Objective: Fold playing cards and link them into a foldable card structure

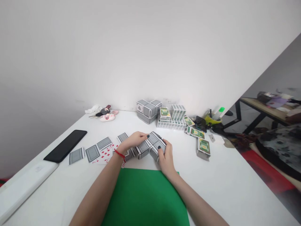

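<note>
Near the middle of the white table, both hands grip a model built from folded playing cards (154, 142), with grey patterned backs outward and box-like arms. My left hand (135, 139), with a red string on its wrist, is closed at the model's left side, its thumb on the top edge. Around the right side wraps my right hand (167, 157), thumb on the top face. Loose playing cards (92, 153) lie left of the hands, some face down and some showing red diamonds. Parts of the model's left side and several cards are hidden behind the left hand and wrist.
At the wall stands a larger folded-card model (147, 111). Beside it are stacked card boxes (171, 124), with a single box (203, 149) farther right. A green sheet (145, 197) lies under the forearms. A black phone (67, 146) and white case (28, 188) are left.
</note>
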The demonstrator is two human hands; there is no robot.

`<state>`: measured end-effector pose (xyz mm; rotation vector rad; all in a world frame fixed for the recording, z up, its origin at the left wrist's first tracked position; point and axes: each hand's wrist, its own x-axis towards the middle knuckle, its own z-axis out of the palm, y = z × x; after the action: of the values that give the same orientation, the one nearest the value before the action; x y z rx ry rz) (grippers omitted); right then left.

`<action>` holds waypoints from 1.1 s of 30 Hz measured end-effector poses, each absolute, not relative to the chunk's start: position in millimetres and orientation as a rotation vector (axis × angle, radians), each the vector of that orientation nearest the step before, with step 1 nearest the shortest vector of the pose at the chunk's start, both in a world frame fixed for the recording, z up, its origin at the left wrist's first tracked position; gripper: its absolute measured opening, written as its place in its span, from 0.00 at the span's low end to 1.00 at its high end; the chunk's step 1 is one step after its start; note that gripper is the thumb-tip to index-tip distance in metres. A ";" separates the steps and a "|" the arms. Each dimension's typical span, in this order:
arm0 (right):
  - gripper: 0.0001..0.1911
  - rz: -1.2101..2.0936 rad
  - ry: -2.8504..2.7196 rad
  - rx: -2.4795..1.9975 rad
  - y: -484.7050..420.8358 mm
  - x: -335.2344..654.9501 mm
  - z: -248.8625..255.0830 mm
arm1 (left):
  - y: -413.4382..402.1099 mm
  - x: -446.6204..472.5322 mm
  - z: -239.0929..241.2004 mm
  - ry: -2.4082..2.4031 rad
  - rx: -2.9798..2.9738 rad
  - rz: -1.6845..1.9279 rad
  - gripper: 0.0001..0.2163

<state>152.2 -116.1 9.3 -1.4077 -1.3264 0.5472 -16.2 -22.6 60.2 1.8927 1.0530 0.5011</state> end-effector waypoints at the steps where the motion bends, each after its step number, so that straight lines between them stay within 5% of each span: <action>1: 0.20 0.574 -1.315 -1.408 -115.1 153.9 10.0 | -22.1 -17.1 59.7 1.023 1.876 0.526 0.17; 25: 0.19 0.685 -1.293 -1.362 -109.4 161.7 9.6 | -22.0 -9.4 51.4 0.956 1.594 0.663 0.22; 33: 0.27 0.806 -1.184 -1.204 -99.8 170.7 5.8 | -24.0 -15.6 52.8 0.871 1.517 0.773 0.21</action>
<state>170.7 -99.8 5.8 -1.2044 -1.1843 0.8056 -15.6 -24.0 52.8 1.5166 0.8712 0.7733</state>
